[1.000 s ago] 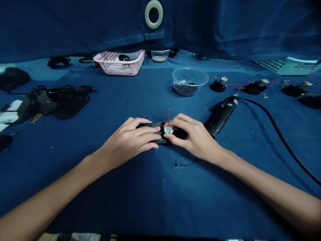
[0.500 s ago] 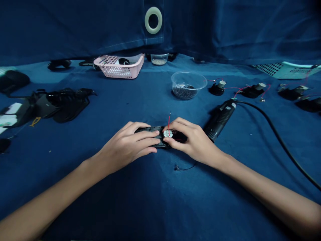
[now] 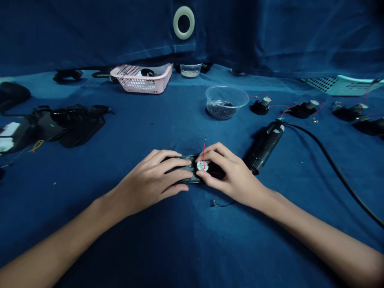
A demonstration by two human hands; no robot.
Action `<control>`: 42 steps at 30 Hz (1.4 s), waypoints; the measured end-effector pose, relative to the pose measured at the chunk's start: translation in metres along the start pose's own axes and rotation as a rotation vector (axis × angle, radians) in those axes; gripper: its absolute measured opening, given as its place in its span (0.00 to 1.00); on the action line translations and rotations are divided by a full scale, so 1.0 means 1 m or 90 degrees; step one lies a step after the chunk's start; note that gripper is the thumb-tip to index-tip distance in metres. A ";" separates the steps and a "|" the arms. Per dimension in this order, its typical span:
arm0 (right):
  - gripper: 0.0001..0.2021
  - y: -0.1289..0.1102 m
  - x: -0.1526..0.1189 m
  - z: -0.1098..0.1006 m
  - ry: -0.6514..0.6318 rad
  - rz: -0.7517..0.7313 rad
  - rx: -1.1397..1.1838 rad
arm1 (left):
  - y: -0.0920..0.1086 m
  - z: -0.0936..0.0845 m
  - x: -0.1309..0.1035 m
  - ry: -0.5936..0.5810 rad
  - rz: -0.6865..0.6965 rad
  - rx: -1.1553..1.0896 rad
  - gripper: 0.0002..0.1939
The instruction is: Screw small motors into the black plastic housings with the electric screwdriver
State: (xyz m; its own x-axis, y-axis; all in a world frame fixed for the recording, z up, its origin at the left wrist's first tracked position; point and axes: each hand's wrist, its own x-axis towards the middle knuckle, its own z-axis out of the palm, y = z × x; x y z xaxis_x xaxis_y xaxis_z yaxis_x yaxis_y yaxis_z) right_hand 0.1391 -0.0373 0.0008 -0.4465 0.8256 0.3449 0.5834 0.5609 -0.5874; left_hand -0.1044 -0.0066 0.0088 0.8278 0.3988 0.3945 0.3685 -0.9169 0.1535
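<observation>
The left hand (image 3: 156,176) lies over a black casing (image 3: 194,180) midway across the blue-covered desk (image 3: 192,244), its fingers spread and resting on the upper face; the palm hides too much to tell how firmly they clamp it. At the casing's right end, the right hand (image 3: 232,170) pinches a white disc (image 3: 203,166) between thumb and fingertips, and a red wire (image 3: 204,151) stands nearly upright from it. A small coil (image 3: 213,203) with a dark lead lies just nearer the desk's front edge.

Just beyond the right hand, toward the desk's far right corner, rests a black tool handle (image 3: 265,148), its cord (image 3: 333,162) curving off to the right. Past the hands, toward the far edge, stand a clear bowl (image 3: 214,100) of dark bits, a pink basket (image 3: 144,85) and, near the far right corner, a teal basket (image 3: 357,88). Red-wired black parts (image 3: 262,106) sit right of the bowl; a heap of glossy black pieces (image 3: 79,126) lies toward the left edge.
</observation>
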 end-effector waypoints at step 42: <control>0.11 -0.007 -0.006 -0.001 0.040 0.020 0.030 | 0.029 0.000 0.024 -0.053 -0.231 0.027 0.35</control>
State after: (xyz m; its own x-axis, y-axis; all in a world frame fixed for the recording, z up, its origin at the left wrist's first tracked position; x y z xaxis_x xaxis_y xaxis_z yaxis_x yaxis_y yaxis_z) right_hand 0.1382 -0.0458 0.0032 -0.3838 0.8462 0.3697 0.5633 0.5318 -0.6324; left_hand -0.0735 -0.0237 0.0229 0.6714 0.6989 0.2465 0.6594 -0.7152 0.2317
